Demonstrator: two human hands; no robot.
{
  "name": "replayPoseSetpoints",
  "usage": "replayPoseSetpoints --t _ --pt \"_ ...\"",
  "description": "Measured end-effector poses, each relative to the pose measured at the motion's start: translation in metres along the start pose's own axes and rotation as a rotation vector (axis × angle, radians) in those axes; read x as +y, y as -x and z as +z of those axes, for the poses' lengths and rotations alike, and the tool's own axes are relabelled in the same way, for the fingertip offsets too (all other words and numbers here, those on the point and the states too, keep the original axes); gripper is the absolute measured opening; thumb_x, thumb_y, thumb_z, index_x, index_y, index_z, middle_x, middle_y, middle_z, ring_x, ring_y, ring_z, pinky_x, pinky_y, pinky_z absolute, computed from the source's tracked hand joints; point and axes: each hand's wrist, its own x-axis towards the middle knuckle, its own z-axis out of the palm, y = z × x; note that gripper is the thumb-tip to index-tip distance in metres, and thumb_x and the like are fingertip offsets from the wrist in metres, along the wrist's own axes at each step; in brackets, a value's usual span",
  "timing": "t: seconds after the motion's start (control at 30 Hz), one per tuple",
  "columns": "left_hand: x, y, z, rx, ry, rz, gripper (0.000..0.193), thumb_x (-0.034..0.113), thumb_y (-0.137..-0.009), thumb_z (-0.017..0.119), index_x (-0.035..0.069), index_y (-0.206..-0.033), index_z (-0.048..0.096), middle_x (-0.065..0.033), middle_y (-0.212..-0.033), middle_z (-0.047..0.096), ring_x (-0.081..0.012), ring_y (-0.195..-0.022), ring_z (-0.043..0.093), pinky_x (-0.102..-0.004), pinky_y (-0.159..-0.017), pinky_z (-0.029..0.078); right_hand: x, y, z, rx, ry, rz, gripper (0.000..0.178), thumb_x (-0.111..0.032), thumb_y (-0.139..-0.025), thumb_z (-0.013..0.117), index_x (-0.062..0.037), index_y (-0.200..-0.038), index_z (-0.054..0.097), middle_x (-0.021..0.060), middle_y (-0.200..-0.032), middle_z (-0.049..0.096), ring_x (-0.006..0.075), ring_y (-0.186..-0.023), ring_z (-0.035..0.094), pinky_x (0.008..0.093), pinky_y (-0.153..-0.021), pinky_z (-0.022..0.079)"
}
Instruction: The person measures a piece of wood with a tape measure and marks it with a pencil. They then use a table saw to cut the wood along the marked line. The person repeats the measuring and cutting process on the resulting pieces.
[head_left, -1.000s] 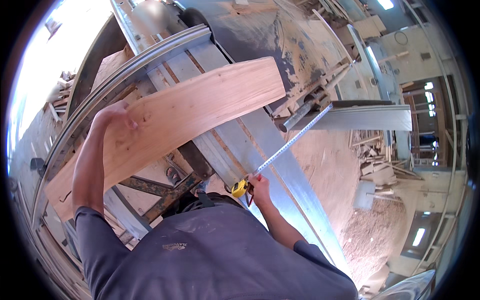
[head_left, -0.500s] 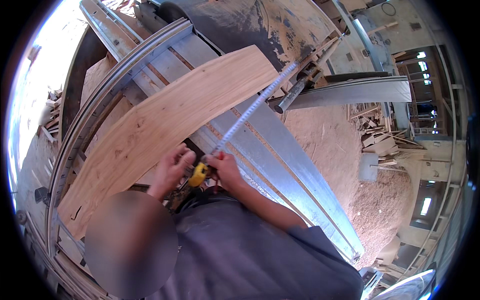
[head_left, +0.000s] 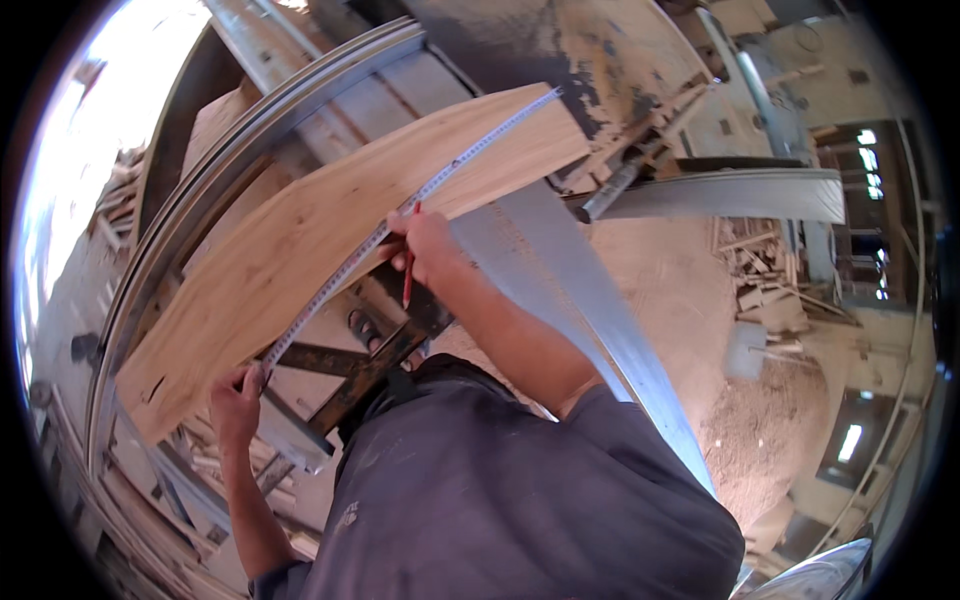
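Observation:
A long wooden plank (head_left: pixel 300 230) with pale grain lies slantwise over the metal machine table. The extended blade of a tape measure (head_left: pixel 470 152) runs across it, from the far right end down past its near edge. My left hand (head_left: pixel 238 400) is closed at the blade's near end, beside the plank's near edge; the yellow case does not show clearly there. My right hand (head_left: pixel 425 245) pinches the blade at mid-length, by the plank's near edge. A red pencil (head_left: pixel 408 275) sticks out from between its fingers.
The slotted metal table (head_left: pixel 540 250) stretches to the lower right, with a curved-looking rail (head_left: pixel 200 170) along the left. A metal pipe end (head_left: pixel 605 195) and panel (head_left: pixel 730 195) stand at right. Sawdust (head_left: pixel 760 440) and wood offcuts (head_left: pixel 765 265) lie on the floor.
My hands have moved apart, the left toward the lower left, the right up to the plank. The blade, earlier mostly right of the plank, now lies across it, with more length drawn out.

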Motion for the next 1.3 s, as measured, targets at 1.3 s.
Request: replayPoseSetpoints --t 1.3 --pt "-0.018 -0.156 -0.052 0.135 -0.095 0.105 0.025 0.03 -0.083 0.078 0.007 -0.094 0.081 -0.0153 -0.092 0.075 -0.0329 -0.087 0.07 -0.0402 -0.082 0.053 0.029 -0.006 0.041 -0.12 -0.026 -0.114 0.03 -0.023 -0.107 0.049 0.0044 -0.109 0.061 0.0197 -0.095 0.071 0.0296 -0.077 0.073 0.0393 -0.067 0.062"
